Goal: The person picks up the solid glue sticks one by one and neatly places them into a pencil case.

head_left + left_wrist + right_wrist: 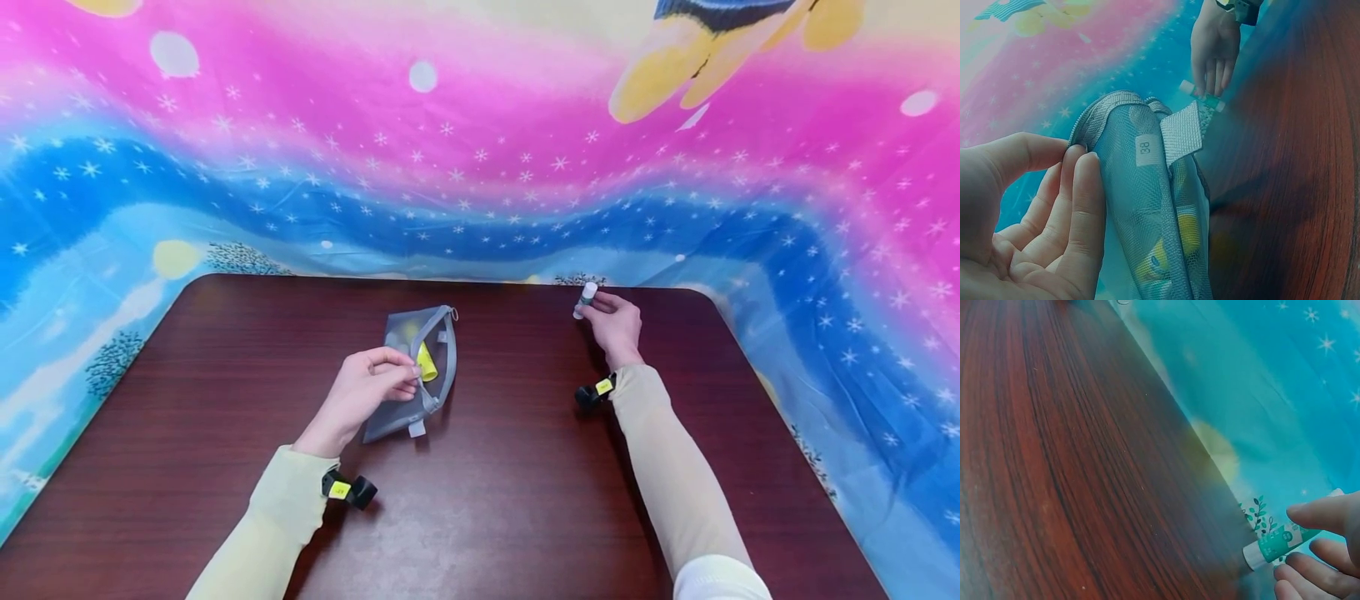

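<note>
A grey mesh zipper pouch (401,412) lies left of the table's middle with its zipped mouth spread apart toward the right. My left hand (367,385) pinches the edge of that mouth between thumb and fingertips. Inside the pouch is a yellow item (426,363), seen through the mesh (1129,187) in the left wrist view. Toward the table's far right, my right hand (617,323) holds a small glue stick (585,300) between thumb and fingers. Its white-ended tube with a green label (1282,542) shows in the right wrist view.
The dark red-brown wooden table (510,500) ends at a far edge against a colourful printed cloth (480,200) that hangs behind and along the sides. Each wrist wears a black camera mount (352,490) with a yellow label.
</note>
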`<state>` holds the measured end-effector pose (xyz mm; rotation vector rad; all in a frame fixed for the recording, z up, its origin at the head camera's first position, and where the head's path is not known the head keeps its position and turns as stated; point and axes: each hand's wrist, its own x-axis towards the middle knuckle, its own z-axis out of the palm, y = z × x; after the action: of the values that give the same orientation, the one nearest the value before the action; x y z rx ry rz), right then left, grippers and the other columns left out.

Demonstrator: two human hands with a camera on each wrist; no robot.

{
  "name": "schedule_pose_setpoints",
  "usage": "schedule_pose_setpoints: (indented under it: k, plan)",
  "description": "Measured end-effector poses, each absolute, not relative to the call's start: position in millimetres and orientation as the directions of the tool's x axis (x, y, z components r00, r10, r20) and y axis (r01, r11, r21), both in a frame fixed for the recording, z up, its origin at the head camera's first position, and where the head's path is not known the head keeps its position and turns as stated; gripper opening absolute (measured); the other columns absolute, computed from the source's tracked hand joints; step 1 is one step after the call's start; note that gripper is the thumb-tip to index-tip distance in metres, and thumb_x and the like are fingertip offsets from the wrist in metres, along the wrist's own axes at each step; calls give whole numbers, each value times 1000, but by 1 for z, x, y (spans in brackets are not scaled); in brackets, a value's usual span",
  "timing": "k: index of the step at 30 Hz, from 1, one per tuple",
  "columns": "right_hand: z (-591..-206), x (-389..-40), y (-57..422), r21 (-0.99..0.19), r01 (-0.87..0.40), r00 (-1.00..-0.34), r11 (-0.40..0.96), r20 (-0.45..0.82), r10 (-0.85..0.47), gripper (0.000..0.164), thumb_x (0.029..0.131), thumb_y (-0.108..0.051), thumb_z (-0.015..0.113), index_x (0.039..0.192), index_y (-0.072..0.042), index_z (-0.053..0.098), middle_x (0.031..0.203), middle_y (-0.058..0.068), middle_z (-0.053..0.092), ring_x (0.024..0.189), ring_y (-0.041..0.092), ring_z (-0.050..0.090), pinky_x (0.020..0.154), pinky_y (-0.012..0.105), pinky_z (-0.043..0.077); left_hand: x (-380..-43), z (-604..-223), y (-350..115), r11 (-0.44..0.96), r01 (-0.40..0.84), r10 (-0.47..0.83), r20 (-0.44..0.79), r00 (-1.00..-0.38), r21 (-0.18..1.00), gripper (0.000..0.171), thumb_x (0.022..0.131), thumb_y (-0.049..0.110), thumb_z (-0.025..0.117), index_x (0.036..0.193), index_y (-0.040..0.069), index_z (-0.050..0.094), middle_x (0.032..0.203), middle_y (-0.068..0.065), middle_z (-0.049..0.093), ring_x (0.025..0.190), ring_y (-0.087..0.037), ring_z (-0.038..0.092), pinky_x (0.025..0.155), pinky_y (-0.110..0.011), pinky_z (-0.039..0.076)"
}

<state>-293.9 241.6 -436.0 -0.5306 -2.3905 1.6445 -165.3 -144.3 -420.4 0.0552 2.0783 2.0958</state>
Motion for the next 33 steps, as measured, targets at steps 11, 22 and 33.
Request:
schedule_pose_setpoints:
  k: [11, 22, 33]
  plan:
    - [-437, -297, 241, -927, 218, -906, 305, -76, 417, 44, 91, -16, 79, 132, -6, 68, 124, 15, 70, 114, 25, 66, 97, 35, 52, -164, -419, -144, 3, -124, 150, -123, -981, 992, 20, 94, 8, 73, 108, -5, 67, 106, -29, 70, 83, -27, 71, 78, -36, 62]
    - [-441, -300, 241, -921, 194, -902, 339, -31, 431, 39, 90, -17, 80, 127, -6, 72, 117, 15, 72, 107, 23, 69, 92, 33, 54, -165, -420, -144, 4, -120, 156, -119, -981, 993, 24, 94, 9, 74, 110, -7, 66, 102, -24, 72, 82, -26, 71, 78, -35, 61]
    - [-441, -300, 242, -917, 190, -899, 351, -19, 437, 40, 91, -21, 80, 128, -8, 71, 118, 13, 72, 108, 23, 67, 93, 35, 53, -165, -419, -144, 1, -119, 156, -118, -981, 993, 25, 93, 10, 75, 109, -8, 66, 103, -26, 72, 82, -25, 71, 77, -34, 61]
